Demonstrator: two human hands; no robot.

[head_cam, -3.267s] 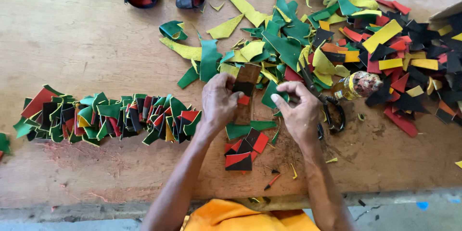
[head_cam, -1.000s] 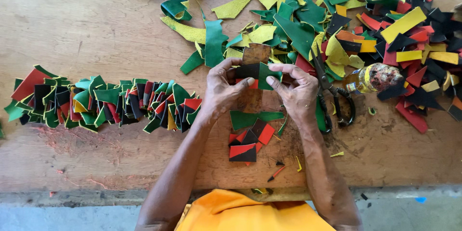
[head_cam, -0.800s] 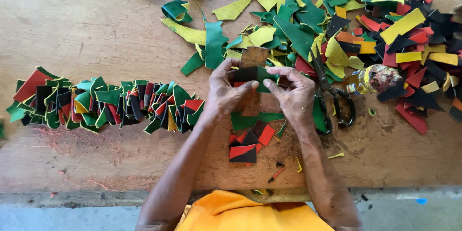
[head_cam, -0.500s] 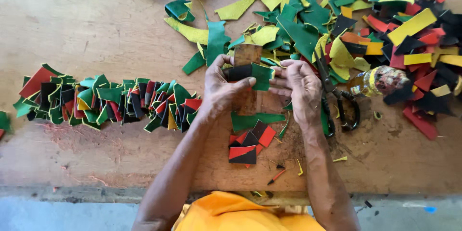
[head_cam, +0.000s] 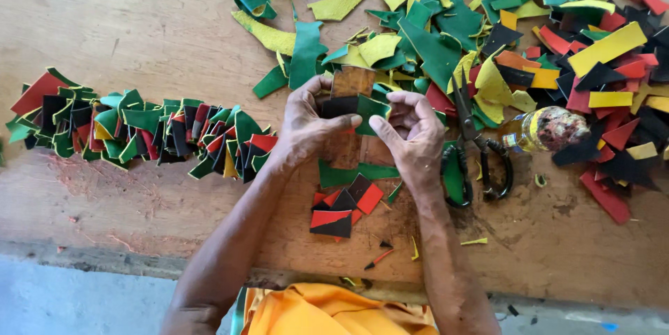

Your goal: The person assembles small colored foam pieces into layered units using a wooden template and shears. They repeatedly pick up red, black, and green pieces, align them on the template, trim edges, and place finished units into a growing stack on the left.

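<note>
Both hands pinched one black-and-green patch (head_cam: 355,106) at the centre: left hand (head_cam: 306,126) at its 9 o'clock, right hand (head_cam: 411,133) at 3 o'clock. Scissors (head_cam: 477,161) lay on the surface (head_cam: 139,21) at 3 o'clock; scraps (head_cam: 345,206) at 6 o'clock.

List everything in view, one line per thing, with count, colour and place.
folded piece: one, black and green, pinched between both hands
brown block: one, behind the hands
row of pieces: many, green, black, red, yellow, left
loose scraps: many, same colours, upper right
scissors: one pair, black handles, beside right hand
bottle: one, yellowish, lying right
small stack: few, red and black, near edge
wooden table: one
left hand
right hand
</note>
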